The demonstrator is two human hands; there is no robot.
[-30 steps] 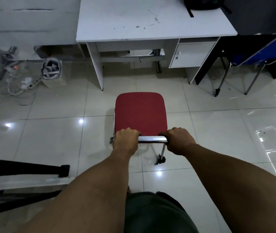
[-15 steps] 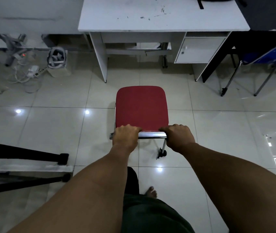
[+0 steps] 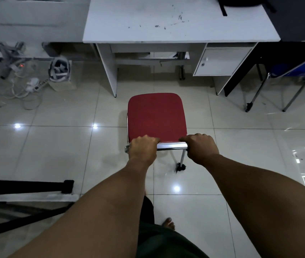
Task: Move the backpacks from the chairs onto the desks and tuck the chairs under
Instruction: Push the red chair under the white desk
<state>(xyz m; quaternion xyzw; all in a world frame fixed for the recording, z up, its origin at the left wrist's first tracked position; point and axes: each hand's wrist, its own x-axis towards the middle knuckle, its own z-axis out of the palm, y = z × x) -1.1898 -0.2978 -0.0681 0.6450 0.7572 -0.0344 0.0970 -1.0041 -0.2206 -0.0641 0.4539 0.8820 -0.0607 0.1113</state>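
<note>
We have both hands on the chair's chrome back rail, left hand (image 3: 142,148) and right hand (image 3: 202,147), fingers clamped around it. The chair (image 3: 157,117) has slid forward since a second ago; its front edge now nears the table's (image 3: 166,19) front edge, not yet under. The backpack (image 3: 241,1) already lies at the table's far right corner.

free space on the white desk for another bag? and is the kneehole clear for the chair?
White desk: bare from left edge to the black backpack at the far right corner; only scuff marks mid-top. Kneehole between the left leg panel and the drawer cabinet looks open. Cables crowd the floor left.
</note>
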